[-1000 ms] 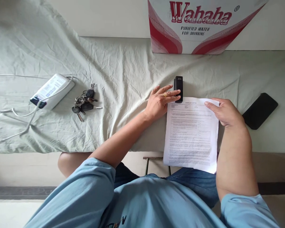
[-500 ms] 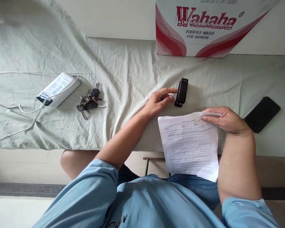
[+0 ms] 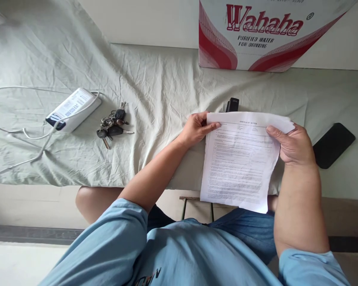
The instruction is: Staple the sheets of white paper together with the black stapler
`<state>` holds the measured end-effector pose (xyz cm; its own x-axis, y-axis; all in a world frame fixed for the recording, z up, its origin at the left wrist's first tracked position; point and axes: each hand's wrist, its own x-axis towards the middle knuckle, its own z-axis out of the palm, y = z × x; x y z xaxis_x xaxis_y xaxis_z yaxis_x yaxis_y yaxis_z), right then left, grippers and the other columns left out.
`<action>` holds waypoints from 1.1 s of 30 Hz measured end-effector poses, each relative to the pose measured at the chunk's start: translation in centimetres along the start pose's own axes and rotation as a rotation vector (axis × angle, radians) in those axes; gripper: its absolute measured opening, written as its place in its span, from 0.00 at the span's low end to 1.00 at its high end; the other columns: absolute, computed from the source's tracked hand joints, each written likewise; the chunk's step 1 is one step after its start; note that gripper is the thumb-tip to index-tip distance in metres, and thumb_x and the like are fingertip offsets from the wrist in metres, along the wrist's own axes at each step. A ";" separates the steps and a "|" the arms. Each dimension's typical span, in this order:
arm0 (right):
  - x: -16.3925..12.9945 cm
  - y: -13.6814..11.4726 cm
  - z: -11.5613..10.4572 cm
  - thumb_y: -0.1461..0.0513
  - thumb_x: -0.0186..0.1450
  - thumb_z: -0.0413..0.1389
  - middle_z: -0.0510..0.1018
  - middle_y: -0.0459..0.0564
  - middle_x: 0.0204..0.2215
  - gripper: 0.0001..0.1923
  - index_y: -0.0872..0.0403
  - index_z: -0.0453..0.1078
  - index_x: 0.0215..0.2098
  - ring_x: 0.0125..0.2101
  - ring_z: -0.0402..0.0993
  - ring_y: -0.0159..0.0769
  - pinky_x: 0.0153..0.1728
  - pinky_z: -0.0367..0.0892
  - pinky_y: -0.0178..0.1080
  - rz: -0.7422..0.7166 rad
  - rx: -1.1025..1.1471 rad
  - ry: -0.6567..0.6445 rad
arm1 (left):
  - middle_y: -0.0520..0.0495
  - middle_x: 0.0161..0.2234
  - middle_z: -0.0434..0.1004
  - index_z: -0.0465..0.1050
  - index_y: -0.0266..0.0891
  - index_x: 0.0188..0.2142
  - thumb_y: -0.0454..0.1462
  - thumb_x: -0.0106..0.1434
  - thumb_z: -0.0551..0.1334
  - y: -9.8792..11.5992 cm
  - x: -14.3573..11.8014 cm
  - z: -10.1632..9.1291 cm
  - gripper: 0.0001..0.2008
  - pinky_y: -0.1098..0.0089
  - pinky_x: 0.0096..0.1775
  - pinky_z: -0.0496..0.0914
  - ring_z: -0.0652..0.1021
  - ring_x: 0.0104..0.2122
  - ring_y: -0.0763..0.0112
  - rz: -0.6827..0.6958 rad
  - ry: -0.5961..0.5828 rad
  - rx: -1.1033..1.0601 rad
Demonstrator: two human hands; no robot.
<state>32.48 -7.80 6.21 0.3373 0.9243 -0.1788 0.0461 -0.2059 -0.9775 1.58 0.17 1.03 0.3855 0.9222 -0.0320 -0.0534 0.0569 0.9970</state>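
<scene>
Printed paper sheets [image 3: 238,167], headed "Overleaf Notes", hang between my two hands over the table's front edge. My left hand [image 3: 198,129] pinches their upper left corner, thumb on the front and fingers behind. At the upper right corner, my right hand [image 3: 294,143] grips them with its thumb across the printed side. Just beyond the top edge of the paper lies a black stapler [image 3: 233,105]; only its far end shows, the rest being hidden behind the sheets.
A black phone [image 3: 334,145] lies to the right of my right hand. On the left are a bunch of keys [image 3: 115,125] and a white box-shaped device [image 3: 74,109] with white cables. A Wahaha water carton [image 3: 262,51] stands at the back on the wrinkled cloth [image 3: 155,95].
My left hand has left the stapler's side and taken hold of the paper's left corner. The sheets have risen and moved forward, now covering most of the stapler.
</scene>
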 end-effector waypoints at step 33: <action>1.9 1.3 -1.0 0.42 0.57 0.76 0.66 0.40 0.22 0.25 0.52 0.78 0.28 0.28 0.59 0.31 0.33 0.56 0.42 -0.289 -0.292 0.343 | 0.37 0.40 0.93 0.86 0.39 0.45 0.79 0.67 0.67 0.2 0.0 0.0 0.44 0.53 0.46 0.91 0.94 0.51 0.41 -0.160 0.094 -0.202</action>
<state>34.15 -6.65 4.73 0.5577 0.8085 0.1878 0.4257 -0.0844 -0.9009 1.58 0.15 1.22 0.3174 0.9261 -0.2039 -0.1848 0.2712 0.9446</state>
